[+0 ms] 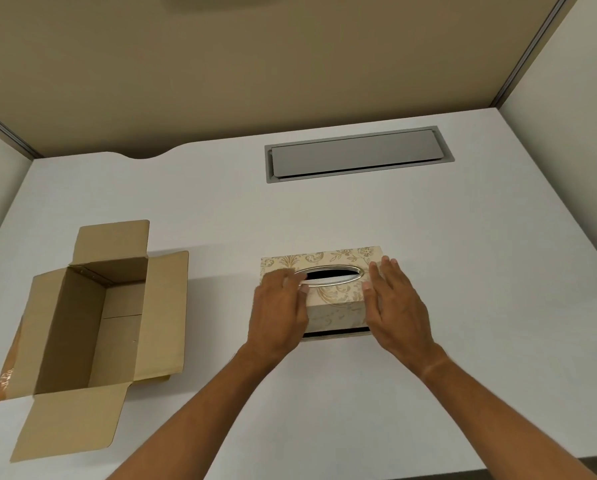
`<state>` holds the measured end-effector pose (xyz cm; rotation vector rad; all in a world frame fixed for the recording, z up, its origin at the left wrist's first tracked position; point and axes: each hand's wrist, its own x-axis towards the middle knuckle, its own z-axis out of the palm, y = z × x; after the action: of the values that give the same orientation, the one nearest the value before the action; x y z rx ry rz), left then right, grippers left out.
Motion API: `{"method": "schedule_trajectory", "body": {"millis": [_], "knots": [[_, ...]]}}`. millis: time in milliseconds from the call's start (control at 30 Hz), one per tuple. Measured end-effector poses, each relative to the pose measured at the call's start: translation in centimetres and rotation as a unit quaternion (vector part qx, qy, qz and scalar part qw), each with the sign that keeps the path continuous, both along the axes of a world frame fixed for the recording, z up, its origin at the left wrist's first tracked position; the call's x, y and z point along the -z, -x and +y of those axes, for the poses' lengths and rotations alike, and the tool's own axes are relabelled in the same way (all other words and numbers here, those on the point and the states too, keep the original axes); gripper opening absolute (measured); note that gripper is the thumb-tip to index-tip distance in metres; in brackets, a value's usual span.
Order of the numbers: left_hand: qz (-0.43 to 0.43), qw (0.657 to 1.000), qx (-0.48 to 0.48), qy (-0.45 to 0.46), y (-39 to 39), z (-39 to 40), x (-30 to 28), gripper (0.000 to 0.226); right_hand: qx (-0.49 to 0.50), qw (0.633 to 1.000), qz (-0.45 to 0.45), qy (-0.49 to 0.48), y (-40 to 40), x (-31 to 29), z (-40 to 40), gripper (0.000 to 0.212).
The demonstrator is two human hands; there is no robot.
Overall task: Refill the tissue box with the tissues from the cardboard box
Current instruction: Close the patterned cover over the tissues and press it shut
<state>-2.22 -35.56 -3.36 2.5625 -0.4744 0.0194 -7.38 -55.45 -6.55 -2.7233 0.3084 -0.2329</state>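
Note:
A cream tissue box (331, 299) with a gold floral pattern and an oval metal-rimmed slot stands on the white desk (325, 216). A dark gap shows along its lower front edge. My left hand (278, 313) presses on its left end, fingers reaching the slot rim. My right hand (392, 306) lies flat against its right end, fingers spread. White shows inside the slot. At the left sits a brown cardboard box (92, 320) with all flaps open; no tissues show inside it.
A grey metal cable hatch (357, 154) is set into the desk at the back. Beige partition walls (221, 64) close off the back and sides. The desk's front edge runs near my forearms at the lower right.

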Motion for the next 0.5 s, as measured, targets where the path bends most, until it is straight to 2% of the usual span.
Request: {"method": "schedule_trajectory", "body": {"millis": [67,167,400,500], "knots": [[0.014,0.997,-0.037,-0.059,-0.4,0.5,0.5,0.042,0.002,1.0,0.008,-0.019,0.5,0.7,0.2,0.046],[0.039,0.992,-0.018,-0.12,0.1,1.4,2.0,0.054,-0.02,0.999,0.021,-0.029,1.3,1.6,0.5,0.052],[0.023,0.994,0.018,-0.103,1.3,1.7,4.4,0.06,-0.042,0.999,0.013,0.0,1.9,2.2,0.8,0.053],[0.015,0.995,0.025,-0.099,1.4,1.9,4.8,0.063,-0.052,0.998,0.013,0.027,1.9,2.5,0.8,0.059]]}}
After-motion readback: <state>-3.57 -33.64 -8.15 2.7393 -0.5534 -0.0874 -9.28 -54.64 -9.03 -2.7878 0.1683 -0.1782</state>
